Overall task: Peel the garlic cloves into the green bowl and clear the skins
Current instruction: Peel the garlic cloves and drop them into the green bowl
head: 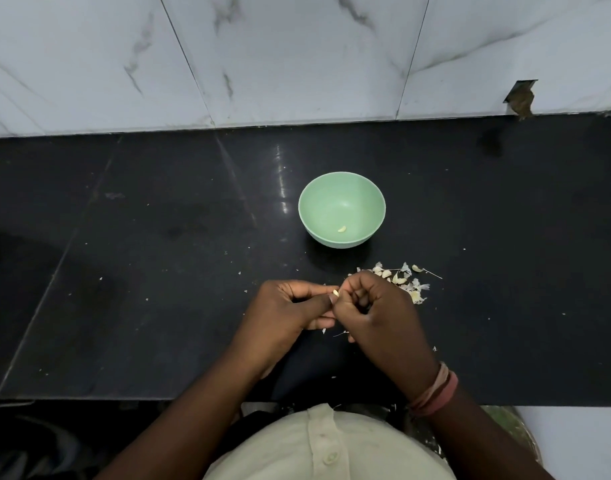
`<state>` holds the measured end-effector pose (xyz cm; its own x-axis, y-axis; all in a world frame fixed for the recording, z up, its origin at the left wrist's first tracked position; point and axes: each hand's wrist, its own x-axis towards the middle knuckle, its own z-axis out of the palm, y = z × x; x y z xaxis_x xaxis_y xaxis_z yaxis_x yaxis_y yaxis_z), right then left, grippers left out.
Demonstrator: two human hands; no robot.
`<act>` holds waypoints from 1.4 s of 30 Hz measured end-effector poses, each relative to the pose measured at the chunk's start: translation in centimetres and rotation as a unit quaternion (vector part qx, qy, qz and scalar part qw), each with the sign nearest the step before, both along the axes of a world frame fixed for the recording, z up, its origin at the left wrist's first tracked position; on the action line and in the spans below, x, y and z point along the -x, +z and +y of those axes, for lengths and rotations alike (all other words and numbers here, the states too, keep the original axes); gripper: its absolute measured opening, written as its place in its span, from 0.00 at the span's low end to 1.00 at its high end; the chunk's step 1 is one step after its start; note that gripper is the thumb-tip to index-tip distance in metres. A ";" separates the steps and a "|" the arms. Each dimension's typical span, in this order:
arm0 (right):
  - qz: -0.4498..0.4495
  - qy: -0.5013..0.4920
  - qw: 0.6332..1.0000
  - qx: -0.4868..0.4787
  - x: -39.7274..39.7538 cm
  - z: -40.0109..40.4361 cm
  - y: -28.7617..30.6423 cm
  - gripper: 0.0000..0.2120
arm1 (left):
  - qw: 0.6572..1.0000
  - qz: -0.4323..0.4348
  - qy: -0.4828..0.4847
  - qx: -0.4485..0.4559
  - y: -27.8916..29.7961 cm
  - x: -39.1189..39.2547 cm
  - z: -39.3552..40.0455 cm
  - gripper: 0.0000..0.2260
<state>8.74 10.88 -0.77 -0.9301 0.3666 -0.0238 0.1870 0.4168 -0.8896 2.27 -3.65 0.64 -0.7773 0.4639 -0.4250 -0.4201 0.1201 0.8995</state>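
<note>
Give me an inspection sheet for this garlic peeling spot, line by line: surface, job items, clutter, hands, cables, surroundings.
Surface: black counter, glossy, dotted with pale flecks.
Job's things: green bowl upright, one peeled clove inside; pile of cloves and skins right of the hands.
Clutter: skin scraps under the hands.
Hands: left hand and right hand pinch one garlic clove between them.
Cables: nothing seen.
Surroundings: white marble-pattern wall tiles; a chipped hole at right.
</note>
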 end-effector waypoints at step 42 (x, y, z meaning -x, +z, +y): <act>0.084 -0.070 0.953 0.284 -1.8 -2.0 0.0 0.14 | 0.967 -0.165 0.158 -0.111 0.4 -2.5 0.3 0.09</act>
